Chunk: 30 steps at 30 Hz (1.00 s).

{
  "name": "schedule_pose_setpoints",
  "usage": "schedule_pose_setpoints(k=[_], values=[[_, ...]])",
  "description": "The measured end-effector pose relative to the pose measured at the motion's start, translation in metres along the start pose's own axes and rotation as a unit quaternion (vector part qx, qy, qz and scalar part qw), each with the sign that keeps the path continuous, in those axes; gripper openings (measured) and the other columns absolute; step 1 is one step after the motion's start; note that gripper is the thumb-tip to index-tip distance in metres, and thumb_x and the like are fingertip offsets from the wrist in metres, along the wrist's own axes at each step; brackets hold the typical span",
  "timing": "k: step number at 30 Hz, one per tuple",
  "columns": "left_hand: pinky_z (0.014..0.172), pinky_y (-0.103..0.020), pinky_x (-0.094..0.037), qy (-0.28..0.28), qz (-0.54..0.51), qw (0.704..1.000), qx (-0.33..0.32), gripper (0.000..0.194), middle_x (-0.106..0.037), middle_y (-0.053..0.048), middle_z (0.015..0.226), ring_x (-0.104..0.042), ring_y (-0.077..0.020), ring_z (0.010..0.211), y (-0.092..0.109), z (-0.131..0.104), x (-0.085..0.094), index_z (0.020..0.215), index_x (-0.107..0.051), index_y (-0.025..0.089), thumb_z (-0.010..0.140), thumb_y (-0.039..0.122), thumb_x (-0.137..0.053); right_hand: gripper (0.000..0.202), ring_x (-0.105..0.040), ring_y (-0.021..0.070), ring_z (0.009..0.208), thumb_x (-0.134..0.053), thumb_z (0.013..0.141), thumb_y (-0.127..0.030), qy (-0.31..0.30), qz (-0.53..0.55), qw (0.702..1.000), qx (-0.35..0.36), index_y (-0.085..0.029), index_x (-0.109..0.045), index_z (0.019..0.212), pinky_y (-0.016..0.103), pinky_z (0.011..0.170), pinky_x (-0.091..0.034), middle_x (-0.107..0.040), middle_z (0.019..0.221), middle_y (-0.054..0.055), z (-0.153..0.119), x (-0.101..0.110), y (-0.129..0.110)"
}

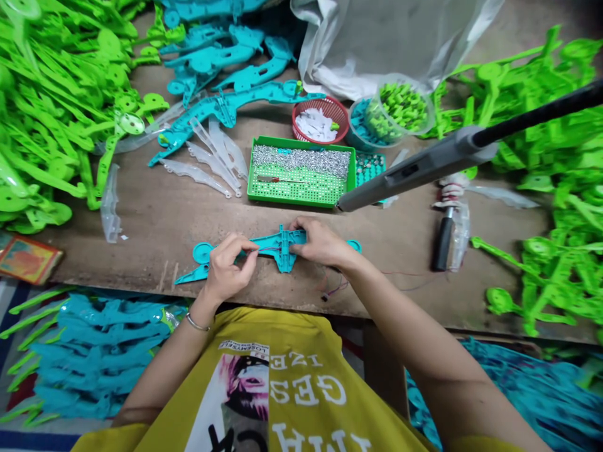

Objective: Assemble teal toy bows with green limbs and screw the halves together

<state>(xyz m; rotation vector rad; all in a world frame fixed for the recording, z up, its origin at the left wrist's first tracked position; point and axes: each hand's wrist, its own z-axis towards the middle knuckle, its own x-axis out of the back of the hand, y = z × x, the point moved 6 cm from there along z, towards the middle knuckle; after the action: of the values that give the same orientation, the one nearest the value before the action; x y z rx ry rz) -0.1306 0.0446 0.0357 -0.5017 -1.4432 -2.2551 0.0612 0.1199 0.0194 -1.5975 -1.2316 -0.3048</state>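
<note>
A long blue plastic part (pixel 284 251), shaped like half of a toy bow or gun shell, lies on the table in front of me. My left hand (pixel 229 263) is over its left half, with thumb and fingertips pinched on a thin dark wire (pixel 268 249) that runs along the part. My right hand (pixel 318 242) grips the blue part right of its cross-shaped middle, the thumb low and the fingers over the top. Thin wires with a small dark connector (pixel 325 296) trail on the table below my right hand.
A grey electric screwdriver (pixel 414 169) hangs from the right above the table. Behind the part stands a green tray (pixel 296 202) of screws, then a red basket (pixel 296 129) and clear tubs. Green parts (pixel 47 113) are heaped on both sides. A black-handled tool (pixel 443 243) lies at right.
</note>
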Motion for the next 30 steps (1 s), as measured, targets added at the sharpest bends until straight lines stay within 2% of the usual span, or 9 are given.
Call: schedule_pose_setpoints(k=[3,6,10,13,16,19,22,27,30], values=[[0.077,-0.032,-0.054,0.042,-0.022,0.999,0.021,0.004,-0.064,0.0,0.077,-0.063,-0.0141,0.075,0.0,0.001,0.008,0.086,-0.064,0.021,0.087,0.017,-0.062,0.024,-0.065,0.0234,0.095,-0.056,0.073,-0.016,-0.009,0.037,0.999,0.001,-0.02,-0.063,0.096,0.034,0.083,-0.05,-0.072,0.105,0.007,0.002,0.002,0.007],[0.079,-0.032,-0.055,0.041,0.016,0.999,0.002,0.007,-0.067,0.0,0.08,-0.067,-0.0155,0.081,0.014,0.001,0.021,0.089,-0.065,0.022,0.086,0.016,-0.065,0.021,-0.066,0.0221,0.09,-0.049,0.074,-0.013,0.002,0.046,0.999,-0.001,-0.02,-0.064,0.087,0.034,0.082,-0.05,-0.073,0.097,0.006,0.004,0.006,0.016],[0.082,-0.035,-0.055,0.092,0.122,0.988,-0.023,0.019,-0.072,0.0,0.087,-0.069,-0.0182,0.087,0.031,-0.007,0.062,0.094,-0.068,0.024,0.08,0.013,-0.073,0.022,-0.066,0.022,0.09,-0.049,0.074,-0.011,0.01,0.048,0.998,0.028,-0.02,-0.065,0.085,0.035,0.083,-0.05,-0.073,0.095,0.006,0.004,0.007,0.018],[0.078,-0.037,-0.055,0.191,0.159,0.967,0.057,0.013,-0.07,-0.002,0.086,-0.067,-0.0187,0.081,0.02,-0.017,0.104,0.088,-0.07,0.022,0.078,0.021,-0.077,0.022,-0.066,0.0223,0.092,-0.05,0.075,-0.01,0.01,0.056,0.998,0.027,-0.019,-0.067,0.087,0.035,0.087,-0.05,-0.073,0.098,0.006,0.006,0.005,0.02],[0.074,-0.036,-0.055,0.25,0.129,0.944,0.172,0.015,-0.069,-0.001,0.084,-0.065,-0.0168,0.075,-0.004,-0.029,0.126,0.088,-0.07,0.02,0.08,0.03,-0.077,0.021,-0.064,0.0227,0.095,-0.052,0.078,-0.011,0.016,0.052,0.998,0.038,-0.018,-0.068,0.09,0.036,0.09,-0.048,-0.072,0.1,0.007,0.003,0.006,0.018],[0.066,-0.032,-0.055,0.285,0.083,0.926,0.235,0.022,-0.068,0.0,0.078,-0.063,-0.0143,0.068,-0.024,-0.041,0.125,0.088,-0.068,0.018,0.077,0.034,-0.079,0.019,-0.061,0.0242,0.099,-0.056,0.081,-0.016,0.097,0.023,0.992,0.072,-0.018,-0.066,0.097,0.038,0.091,-0.046,-0.069,0.103,0.01,-0.016,0.018,0.009],[0.065,-0.03,-0.057,0.266,0.066,0.924,0.265,0.027,-0.068,0.001,0.076,-0.064,-0.0131,0.066,-0.038,-0.049,0.109,0.09,-0.067,0.017,0.076,0.039,-0.077,0.008,-0.059,0.0239,0.091,-0.057,0.085,-0.02,0.183,-0.029,0.977,0.107,-0.018,-0.063,0.089,0.036,0.083,-0.045,-0.066,0.092,0.009,-0.051,0.022,-0.003],[0.074,-0.034,-0.062,0.241,0.035,0.922,0.301,0.032,-0.07,-0.001,0.083,-0.073,-0.0175,0.077,-0.053,-0.056,0.091,0.1,-0.062,0.018,0.081,0.042,-0.07,0.007,-0.054,0.0269,0.086,-0.063,0.085,-0.025,0.119,-0.177,0.968,0.131,-0.019,-0.065,0.087,0.038,0.077,-0.038,-0.065,0.089,0.01,-0.089,-0.019,-0.008],[0.073,-0.035,-0.064,0.226,0.025,0.921,0.316,0.032,-0.069,-0.001,0.081,-0.074,-0.0183,0.075,-0.056,-0.055,0.088,0.101,-0.06,0.018,0.083,0.042,-0.069,0.014,-0.052,0.0262,0.086,-0.053,0.092,-0.02,0.122,-0.224,0.957,0.137,-0.019,-0.065,0.084,0.037,0.075,-0.033,-0.067,0.089,0.01,-0.093,-0.027,-0.004]])
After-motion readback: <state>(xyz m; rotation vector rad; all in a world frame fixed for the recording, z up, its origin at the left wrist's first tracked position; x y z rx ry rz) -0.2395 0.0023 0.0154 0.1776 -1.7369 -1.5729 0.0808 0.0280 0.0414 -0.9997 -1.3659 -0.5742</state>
